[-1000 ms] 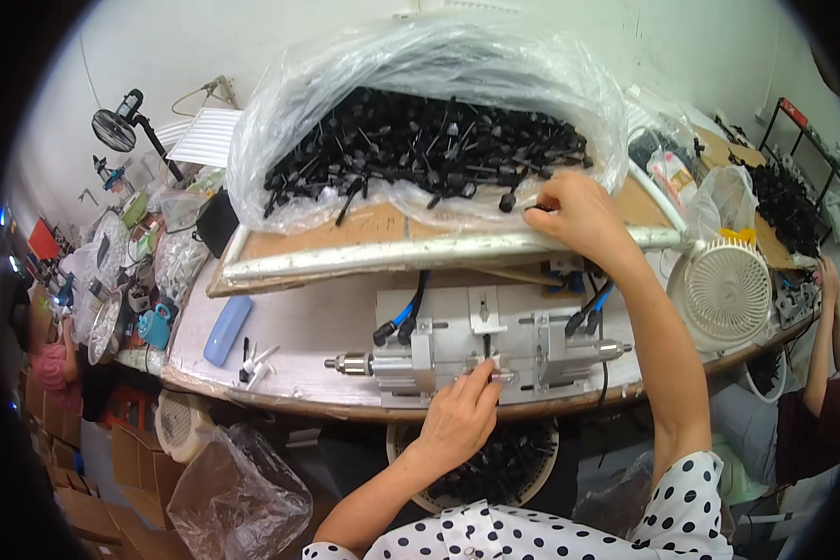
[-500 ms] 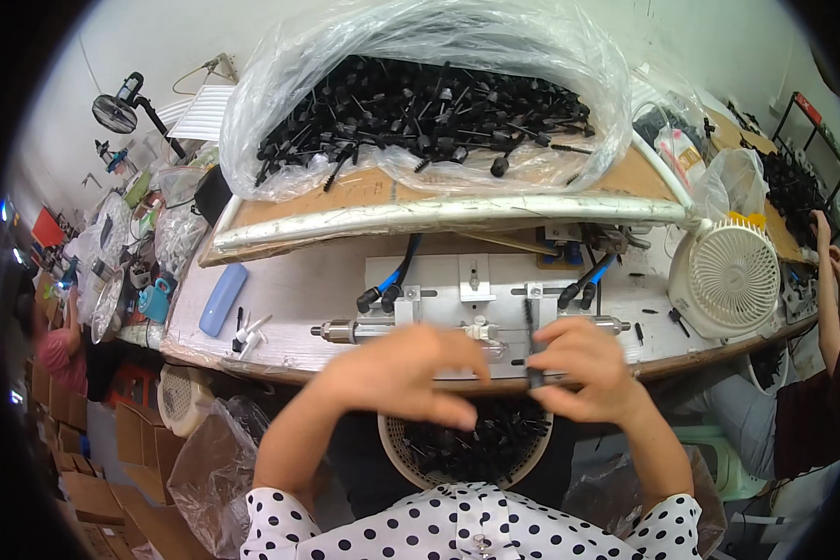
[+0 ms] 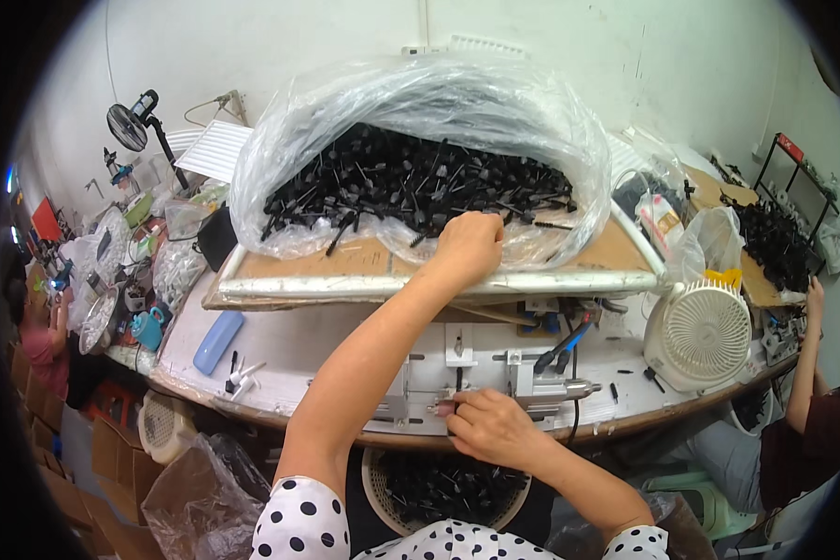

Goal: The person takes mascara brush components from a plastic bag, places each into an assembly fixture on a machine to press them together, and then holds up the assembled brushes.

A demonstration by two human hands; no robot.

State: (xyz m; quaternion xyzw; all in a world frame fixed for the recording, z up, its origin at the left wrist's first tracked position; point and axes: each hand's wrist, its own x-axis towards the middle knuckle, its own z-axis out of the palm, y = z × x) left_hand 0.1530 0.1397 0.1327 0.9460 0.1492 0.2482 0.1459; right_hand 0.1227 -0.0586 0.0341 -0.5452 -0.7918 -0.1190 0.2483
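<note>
My left hand (image 3: 472, 247) reaches over the front edge of a heap of black mascara brushes (image 3: 420, 177) in a clear plastic bag (image 3: 569, 121). Its fingers are curled in, and whatever they pinch is hidden. Down at the bench, my right hand (image 3: 490, 427) is closed at the middle of a metal clamping fixture (image 3: 532, 385). A dark mascara brush (image 3: 459, 378) stands up just above its fingertips; the lower part is covered by the fingers. Below, a round basket (image 3: 375, 485) holds many black brushes.
A cardboard shelf with a white front rail (image 3: 345, 286) carries the bag. A white fan (image 3: 705, 336) stands at right, a blue case (image 3: 218, 343) at left. White pieces (image 3: 245, 378) and loose black brushes lie on the bench. Another person's arm (image 3: 807, 336) is at far right.
My left hand has moved up and away from the fixture to the brush heap. My right hand, with a mascara brush, has moved down and left to the fixture. The view has tilted up.
</note>
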